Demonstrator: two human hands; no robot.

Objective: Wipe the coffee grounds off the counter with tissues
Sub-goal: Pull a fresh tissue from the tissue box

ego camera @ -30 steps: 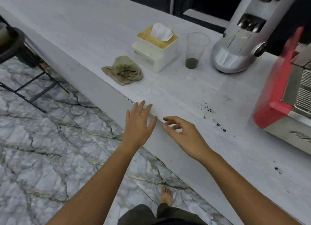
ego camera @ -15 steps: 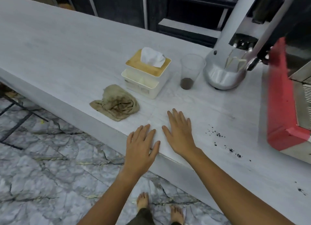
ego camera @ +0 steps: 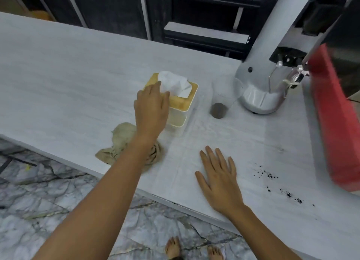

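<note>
Nothing readable anywhere, honestly. Checked the tissue box [ego camera: 183, 96]: plain white body, bare tan lid, no brand or label showing. Right of the tissue box, a clear cup [ego camera: 222, 98] with no markings or measure lines to make out. Further right of the box, a silver grinder [ego camera: 272, 80] and a red machine [ego camera: 335, 119], both blank on the visible faces, no logo, no numbers. Too blurry at the far right edge to tell more.

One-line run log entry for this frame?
phase: fetch tissue | left hand: on tissue at tissue box | right hand: flat on counter | coffee grounds: unwiped
</note>
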